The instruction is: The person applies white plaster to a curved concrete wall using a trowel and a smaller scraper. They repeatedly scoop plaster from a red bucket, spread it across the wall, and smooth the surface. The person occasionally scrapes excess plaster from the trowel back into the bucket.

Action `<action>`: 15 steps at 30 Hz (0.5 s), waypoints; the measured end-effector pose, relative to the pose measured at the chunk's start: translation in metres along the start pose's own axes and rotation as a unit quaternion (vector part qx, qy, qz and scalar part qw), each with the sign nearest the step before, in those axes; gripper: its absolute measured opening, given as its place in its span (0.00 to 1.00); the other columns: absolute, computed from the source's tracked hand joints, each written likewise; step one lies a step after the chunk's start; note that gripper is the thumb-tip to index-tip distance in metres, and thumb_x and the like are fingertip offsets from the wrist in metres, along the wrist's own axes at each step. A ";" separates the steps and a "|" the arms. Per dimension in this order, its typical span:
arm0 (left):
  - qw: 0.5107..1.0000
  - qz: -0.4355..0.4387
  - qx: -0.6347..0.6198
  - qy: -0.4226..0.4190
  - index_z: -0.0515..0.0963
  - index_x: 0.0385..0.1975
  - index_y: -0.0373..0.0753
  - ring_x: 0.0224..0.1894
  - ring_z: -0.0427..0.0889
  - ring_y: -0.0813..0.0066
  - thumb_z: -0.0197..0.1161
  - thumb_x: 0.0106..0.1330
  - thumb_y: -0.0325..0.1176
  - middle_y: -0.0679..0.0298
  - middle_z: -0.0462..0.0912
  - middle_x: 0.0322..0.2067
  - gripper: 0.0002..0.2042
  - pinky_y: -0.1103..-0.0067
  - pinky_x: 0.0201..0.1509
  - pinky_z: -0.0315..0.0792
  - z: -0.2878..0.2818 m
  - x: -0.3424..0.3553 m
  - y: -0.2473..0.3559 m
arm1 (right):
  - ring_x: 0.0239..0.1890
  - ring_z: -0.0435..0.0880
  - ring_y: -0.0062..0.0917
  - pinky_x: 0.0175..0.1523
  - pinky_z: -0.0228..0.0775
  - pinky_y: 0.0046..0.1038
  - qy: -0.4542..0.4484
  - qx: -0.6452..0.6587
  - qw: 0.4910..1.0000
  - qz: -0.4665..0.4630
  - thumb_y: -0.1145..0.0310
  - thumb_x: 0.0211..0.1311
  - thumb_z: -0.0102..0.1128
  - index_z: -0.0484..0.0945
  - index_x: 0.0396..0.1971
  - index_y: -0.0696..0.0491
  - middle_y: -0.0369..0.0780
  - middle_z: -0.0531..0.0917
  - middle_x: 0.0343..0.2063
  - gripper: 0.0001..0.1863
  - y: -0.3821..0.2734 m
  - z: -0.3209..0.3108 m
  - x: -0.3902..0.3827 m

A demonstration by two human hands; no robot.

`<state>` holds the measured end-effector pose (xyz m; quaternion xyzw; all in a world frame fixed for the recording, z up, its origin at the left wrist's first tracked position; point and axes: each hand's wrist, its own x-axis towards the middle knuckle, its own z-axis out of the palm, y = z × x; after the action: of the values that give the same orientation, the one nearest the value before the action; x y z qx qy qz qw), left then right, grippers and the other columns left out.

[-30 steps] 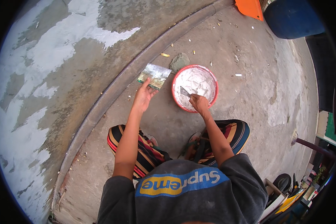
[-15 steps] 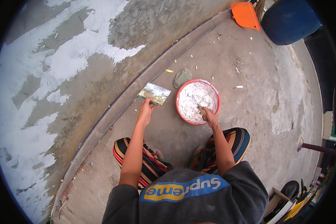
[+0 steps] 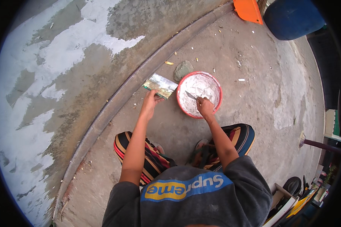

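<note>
My left hand [image 3: 152, 100] grips a flat rectangular plate [image 3: 161, 84] by its near green edge; its top is shiny and smeared, and its right corner is at the tub's rim, touching or very near. My right hand [image 3: 205, 107] is closed on a putty knife [image 3: 191, 95], whose blade lies over or in the white paste of a round red-rimmed tub [image 3: 219, 92] on the concrete ground. A grey-green stone [image 3: 183, 69] lies just behind the tub, at its upper left.
A concrete kerb [image 3: 132, 79] curves along a white-patched wall [image 3: 64, 53] on the left. An orange dustpan [image 3: 248, 9] and blue barrel [image 3: 291, 20] are at the upper right, a purple pole [image 3: 321, 146] at the right, assorted clutter [image 3: 299, 195] at the lower right. Small litter dots the ground.
The knife in my right hand has moved about within the tub, its blade now pointing upper left. The plate in my left hand has come closer to the tub's rim. The view has shifted slightly.
</note>
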<state>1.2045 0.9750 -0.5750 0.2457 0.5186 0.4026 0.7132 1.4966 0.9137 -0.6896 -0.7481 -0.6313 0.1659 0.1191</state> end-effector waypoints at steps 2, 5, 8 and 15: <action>1.000 0.000 0.001 -0.002 0.69 0.51 0.35 0.48 0.77 0.69 0.50 0.69 0.40 0.60 0.77 0.48 0.17 0.71 0.54 0.70 0.000 -0.001 0.000 | 0.28 0.83 0.44 0.34 0.75 0.41 0.000 0.012 1.000 -0.010 0.62 0.55 0.60 0.84 0.32 0.47 0.48 0.81 0.24 0.08 -0.001 0.000 -0.003; 1.000 -0.007 0.004 0.001 0.69 0.51 0.35 0.49 0.77 0.69 0.49 0.69 0.40 0.60 0.77 0.48 0.17 0.71 0.54 0.70 -0.002 0.000 0.000 | 0.28 0.84 0.44 0.36 0.76 0.40 -0.042 0.032 0.998 0.027 0.58 0.52 0.62 0.85 0.31 0.46 0.48 0.83 0.23 0.11 -0.008 -0.004 -0.005; 1.000 -0.013 0.010 0.003 0.68 0.51 0.35 0.49 0.77 0.69 0.49 0.69 0.39 0.60 0.77 0.49 0.17 0.71 0.54 0.70 0.000 0.001 0.000 | 0.27 0.85 0.37 0.35 0.76 0.36 -0.028 0.107 0.992 0.062 0.55 0.51 0.63 0.87 0.31 0.49 0.45 0.84 0.20 0.14 0.008 0.013 -0.008; 1.000 -0.005 -0.004 0.021 0.68 0.52 0.34 0.49 0.76 0.68 0.49 0.69 0.39 0.59 0.76 0.48 0.18 0.71 0.54 0.70 -0.002 0.004 0.002 | 0.13 0.61 0.14 0.17 0.53 0.20 -0.193 0.457 0.811 0.310 0.52 0.57 0.58 0.86 0.35 0.56 0.34 0.76 0.19 0.21 0.008 -0.010 -0.001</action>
<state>1.2028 0.9796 -0.5766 0.2318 0.5333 0.4056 0.7052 1.5072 0.9119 -0.6834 -0.7156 -0.2275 0.6046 0.2656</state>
